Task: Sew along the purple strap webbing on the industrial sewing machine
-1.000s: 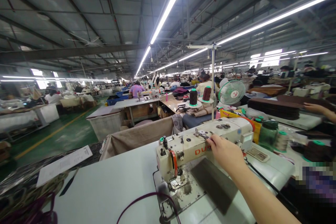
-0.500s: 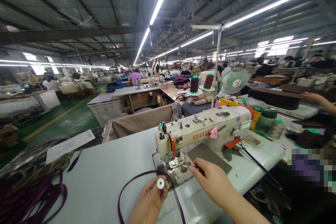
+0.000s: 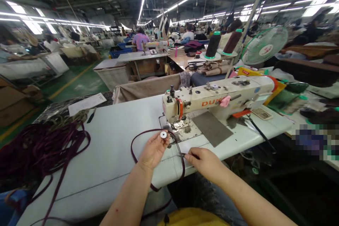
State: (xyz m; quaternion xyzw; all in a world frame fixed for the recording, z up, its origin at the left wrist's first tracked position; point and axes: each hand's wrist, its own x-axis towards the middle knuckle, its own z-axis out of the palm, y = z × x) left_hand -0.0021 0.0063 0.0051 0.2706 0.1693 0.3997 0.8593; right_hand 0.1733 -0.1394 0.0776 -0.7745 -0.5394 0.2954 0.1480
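Note:
My left hand (image 3: 153, 150) is closed on a small white bobbin (image 3: 163, 134), held up by the fingertips in front of the sewing machine (image 3: 212, 100). My right hand (image 3: 203, 162) pinches a small thin metal tool (image 3: 182, 155) over the table's front edge. A dark purple strap (image 3: 135, 155) loops on the white table (image 3: 116, 148) between and under both hands. The cream machine's needle plate (image 3: 182, 129) lies just beyond my left fingers.
A heap of purple straps (image 3: 39, 148) fills the table's left end beside a paper sheet (image 3: 86, 103). Thread cones (image 3: 213, 44), a small fan (image 3: 265, 44) and more thread spools (image 3: 291, 99) stand behind and right of the machine. Other people work at distant tables.
My right hand came down from the machine's top to the table front, holding the small tool. My left hand came into view with the bobbin. The view tilted down.

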